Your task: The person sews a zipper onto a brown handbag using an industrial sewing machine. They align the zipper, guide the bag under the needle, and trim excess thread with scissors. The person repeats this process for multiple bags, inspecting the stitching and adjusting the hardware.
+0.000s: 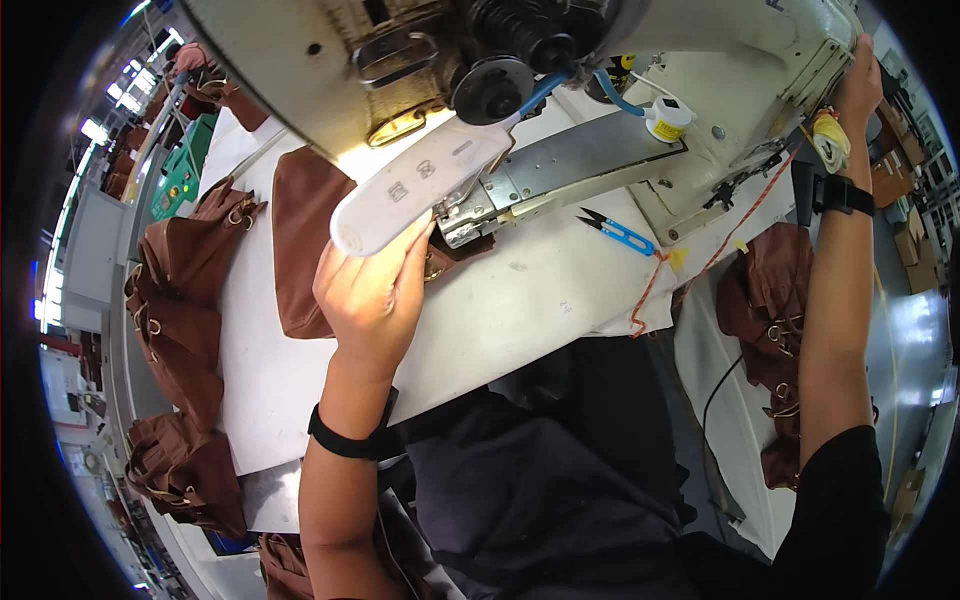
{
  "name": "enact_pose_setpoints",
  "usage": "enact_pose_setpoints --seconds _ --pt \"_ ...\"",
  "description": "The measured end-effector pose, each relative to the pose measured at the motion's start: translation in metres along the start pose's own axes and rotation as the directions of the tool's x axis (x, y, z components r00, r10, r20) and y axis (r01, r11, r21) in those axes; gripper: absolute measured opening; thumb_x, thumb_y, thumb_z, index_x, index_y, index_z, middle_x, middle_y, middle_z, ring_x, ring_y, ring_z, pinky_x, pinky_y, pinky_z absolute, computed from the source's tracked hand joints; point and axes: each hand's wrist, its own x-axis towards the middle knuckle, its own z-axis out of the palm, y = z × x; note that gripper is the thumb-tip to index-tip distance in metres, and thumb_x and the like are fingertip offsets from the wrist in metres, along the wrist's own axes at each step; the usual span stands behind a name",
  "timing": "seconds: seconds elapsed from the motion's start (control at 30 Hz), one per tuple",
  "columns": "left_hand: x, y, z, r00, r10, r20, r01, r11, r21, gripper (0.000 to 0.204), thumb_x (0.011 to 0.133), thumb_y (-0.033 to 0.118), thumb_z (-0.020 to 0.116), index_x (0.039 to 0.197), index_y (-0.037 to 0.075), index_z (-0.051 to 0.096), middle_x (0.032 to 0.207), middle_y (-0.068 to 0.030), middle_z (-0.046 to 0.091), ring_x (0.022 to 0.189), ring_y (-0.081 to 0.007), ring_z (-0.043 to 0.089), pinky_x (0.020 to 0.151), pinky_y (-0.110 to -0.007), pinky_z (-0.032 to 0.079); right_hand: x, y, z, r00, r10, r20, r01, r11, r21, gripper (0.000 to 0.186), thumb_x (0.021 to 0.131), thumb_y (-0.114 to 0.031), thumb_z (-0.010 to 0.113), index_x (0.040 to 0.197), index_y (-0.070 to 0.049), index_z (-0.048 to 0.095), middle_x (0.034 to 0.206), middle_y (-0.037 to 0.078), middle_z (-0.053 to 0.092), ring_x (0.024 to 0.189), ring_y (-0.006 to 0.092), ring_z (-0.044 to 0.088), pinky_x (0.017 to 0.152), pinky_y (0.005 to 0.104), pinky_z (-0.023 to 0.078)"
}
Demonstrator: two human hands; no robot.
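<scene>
A brown leather bag (303, 240) lies under the head of a sewing machine (690, 30), around its narrow metal arm (580, 165). My left hand (370, 295) pinches the bag close to the presser foot (452, 218). A translucent white guard (415, 190) covers part of those fingers. Far to the right, my right hand (858, 90) curls against the end of the machine. What it grips there is hidden behind the machine's edge. Blue thread snips (628, 238) rest on the white table (500, 330), right of the arm, with an orange cord (640, 305) attached.
Several brown bags with metal rings hang over the table's left side (185, 290). More brown bags (772, 310) are stacked on the right, beneath my right forearm. A small white bottle (668, 118) stands by the machine arm. A yellowish cloth bundle (830, 140) hangs near my right wrist.
</scene>
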Motion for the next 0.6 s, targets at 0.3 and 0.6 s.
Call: enact_pose_setpoints --seconds 0.3,0.6 --pt "0.026 -0.027 -0.046 0.762 -0.338 0.553 0.544 0.797 -0.263 0.034 0.105 0.019 0.060 0.130 -0.002 0.064 0.120 -0.0047 0.067 0.107 -0.0106 0.057 0.099 -0.027 0.045 -0.149 -0.121 -0.031 0.998 -0.011 -0.068 0.023 0.983 0.182 0.032 0.106 -0.018 0.055 0.124 0.006 0.066 0.109 0.017 0.071 0.101 0.0206 0.069 0.094 0.0319 0.054" --pt "0.091 -0.061 -0.020 0.564 0.060 0.824 0.437 0.824 -0.359 0.026 0.099 0.007 0.060 0.122 -0.006 0.065 0.133 -0.0131 0.067 0.125 -0.0226 0.061 0.105 -0.034 0.047 -0.442 -0.268 0.063 0.339 0.185 0.923 -0.854 0.473 0.218 0.055 0.103 -0.010 0.051 0.155 0.000 0.034 0.143 0.020 0.050 0.094 0.0199 0.068 0.084 0.0338 0.053"
